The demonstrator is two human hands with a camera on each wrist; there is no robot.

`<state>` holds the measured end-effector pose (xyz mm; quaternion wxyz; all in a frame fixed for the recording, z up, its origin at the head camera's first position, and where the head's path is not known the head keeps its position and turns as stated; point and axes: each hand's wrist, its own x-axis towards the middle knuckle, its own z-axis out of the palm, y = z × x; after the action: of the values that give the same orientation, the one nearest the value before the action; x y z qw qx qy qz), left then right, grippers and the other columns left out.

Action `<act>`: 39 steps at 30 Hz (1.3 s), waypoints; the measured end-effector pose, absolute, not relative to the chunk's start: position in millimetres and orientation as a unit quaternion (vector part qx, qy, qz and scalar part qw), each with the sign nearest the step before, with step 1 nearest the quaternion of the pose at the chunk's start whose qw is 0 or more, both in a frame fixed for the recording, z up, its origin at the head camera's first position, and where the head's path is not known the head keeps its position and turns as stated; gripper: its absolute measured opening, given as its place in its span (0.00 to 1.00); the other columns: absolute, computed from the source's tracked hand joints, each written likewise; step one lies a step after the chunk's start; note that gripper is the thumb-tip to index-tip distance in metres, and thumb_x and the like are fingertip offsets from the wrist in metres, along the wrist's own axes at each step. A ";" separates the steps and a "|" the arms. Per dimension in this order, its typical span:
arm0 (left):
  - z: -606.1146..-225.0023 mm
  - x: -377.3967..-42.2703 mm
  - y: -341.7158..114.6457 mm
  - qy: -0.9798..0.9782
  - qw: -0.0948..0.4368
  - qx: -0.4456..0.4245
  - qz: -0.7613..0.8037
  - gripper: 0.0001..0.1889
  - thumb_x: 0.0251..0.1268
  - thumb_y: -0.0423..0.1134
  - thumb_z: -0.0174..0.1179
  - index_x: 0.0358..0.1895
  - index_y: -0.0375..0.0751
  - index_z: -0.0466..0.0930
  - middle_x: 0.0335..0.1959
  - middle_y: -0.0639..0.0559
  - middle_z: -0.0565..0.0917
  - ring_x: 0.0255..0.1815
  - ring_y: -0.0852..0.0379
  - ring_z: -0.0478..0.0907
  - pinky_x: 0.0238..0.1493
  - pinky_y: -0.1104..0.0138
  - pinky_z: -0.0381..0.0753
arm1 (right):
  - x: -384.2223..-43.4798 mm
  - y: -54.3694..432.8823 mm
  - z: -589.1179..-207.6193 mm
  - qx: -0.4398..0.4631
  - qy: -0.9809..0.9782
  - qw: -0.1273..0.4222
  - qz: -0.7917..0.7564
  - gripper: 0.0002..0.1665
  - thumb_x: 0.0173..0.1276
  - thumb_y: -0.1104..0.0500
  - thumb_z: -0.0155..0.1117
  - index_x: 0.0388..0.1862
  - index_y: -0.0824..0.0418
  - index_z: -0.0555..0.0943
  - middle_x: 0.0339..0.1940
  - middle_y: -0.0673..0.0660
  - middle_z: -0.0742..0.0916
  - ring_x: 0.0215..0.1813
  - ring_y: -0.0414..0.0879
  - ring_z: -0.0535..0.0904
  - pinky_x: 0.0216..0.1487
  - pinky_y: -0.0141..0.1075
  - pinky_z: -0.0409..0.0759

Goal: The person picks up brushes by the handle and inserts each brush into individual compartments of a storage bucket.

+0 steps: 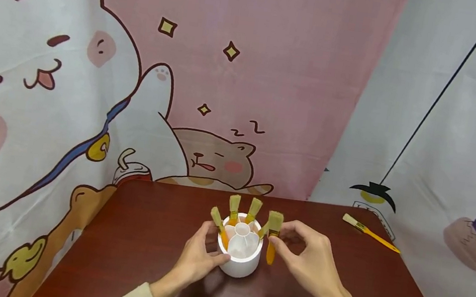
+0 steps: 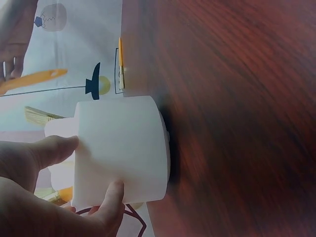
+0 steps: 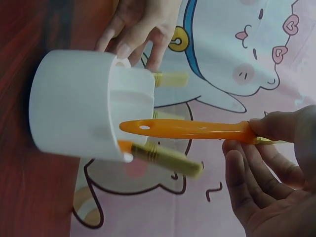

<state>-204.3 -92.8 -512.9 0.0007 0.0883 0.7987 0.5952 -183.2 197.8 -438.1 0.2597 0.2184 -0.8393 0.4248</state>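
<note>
My left hand holds a white round brush holder from its left side, with the thumb on the near rim. A petal-shaped divider fills the holder's mouth. Several paintbrushes stand in its outer compartments, bristles up and leaning outward. Just right of the holder, my right hand pinches a wider paintbrush near its ferrule, bristles up and orange handle down. In the right wrist view this orange handle points toward the holder's rim, apart from the compartments as seen from above.
Another paintbrush with a yellow handle lies at the far right of the dark red-brown table. Behind the table hangs a cartoon-printed cloth, which also runs along both sides.
</note>
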 end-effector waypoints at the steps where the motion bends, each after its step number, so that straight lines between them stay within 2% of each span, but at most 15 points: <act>1: -512.4 -204.6 -93.0 0.799 0.001 0.088 0.595 0.39 0.61 0.27 0.85 0.75 0.35 0.76 0.70 0.28 0.86 0.67 0.31 0.91 0.61 0.54 0.98 | -184.3 194.6 -437.5 0.222 -0.836 0.262 0.427 0.18 0.68 0.63 0.90 0.46 0.45 0.91 0.38 0.41 0.94 0.38 0.33 0.91 0.43 0.28 0.93; 9: -511.3 -205.0 -93.0 0.802 0.001 0.091 0.590 0.40 0.61 0.27 0.86 0.75 0.35 0.76 0.70 0.28 0.86 0.66 0.32 0.92 0.60 0.57 0.98 | -191.9 170.7 -437.2 0.260 -0.807 0.263 0.460 0.16 0.70 0.66 0.88 0.46 0.49 0.92 0.39 0.44 0.96 0.41 0.36 0.94 0.46 0.34 0.97; 15: -512.4 -204.6 -93.8 0.801 0.000 0.093 0.592 0.39 0.61 0.27 0.86 0.75 0.35 0.76 0.69 0.28 0.87 0.66 0.31 0.92 0.60 0.57 0.98 | -196.0 157.3 -443.0 0.293 -0.792 0.258 0.471 0.16 0.70 0.69 0.87 0.48 0.50 0.93 0.41 0.52 0.98 0.43 0.39 0.96 0.47 0.32 0.96; 22: -512.4 -205.8 -95.2 0.806 -0.002 0.096 0.584 0.40 0.62 0.28 0.86 0.76 0.36 0.75 0.71 0.28 0.86 0.67 0.32 0.92 0.62 0.54 0.98 | -202.4 148.7 -451.8 0.312 -0.788 0.280 0.452 0.16 0.68 0.68 0.89 0.46 0.50 0.93 0.41 0.45 0.96 0.40 0.37 0.94 0.42 0.32 0.95; 28: -511.7 -203.4 -97.1 0.812 -0.002 0.092 0.577 0.40 0.63 0.29 0.86 0.76 0.37 0.75 0.69 0.30 0.87 0.66 0.33 0.92 0.62 0.52 0.98 | -206.4 143.6 -459.4 0.341 -0.782 0.287 0.435 0.18 0.67 0.70 0.89 0.48 0.52 0.94 0.42 0.46 0.95 0.41 0.37 0.93 0.41 0.28 0.93; 34: -512.3 -203.8 -97.0 0.806 -0.003 0.096 0.584 0.39 0.63 0.29 0.86 0.76 0.37 0.75 0.68 0.30 0.88 0.66 0.33 0.92 0.63 0.50 0.98 | -209.3 141.7 -467.8 0.363 -0.791 0.294 0.394 0.20 0.65 0.70 0.89 0.49 0.51 0.94 0.45 0.46 0.95 0.42 0.37 0.93 0.38 0.22 0.86; 39: -513.0 -204.5 -97.0 0.800 0.002 0.097 0.592 0.40 0.63 0.28 0.85 0.76 0.36 0.75 0.70 0.29 0.87 0.67 0.31 0.91 0.64 0.49 0.97 | -211.0 140.7 -475.2 0.381 -0.794 0.294 0.371 0.19 0.65 0.70 0.89 0.50 0.54 0.94 0.46 0.48 0.95 0.43 0.39 0.94 0.43 0.26 0.91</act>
<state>-204.5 -97.0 -513.0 0.0017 0.0972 0.8001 0.5919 -211.0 140.7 -475.2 0.2945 0.3814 -0.7938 0.3711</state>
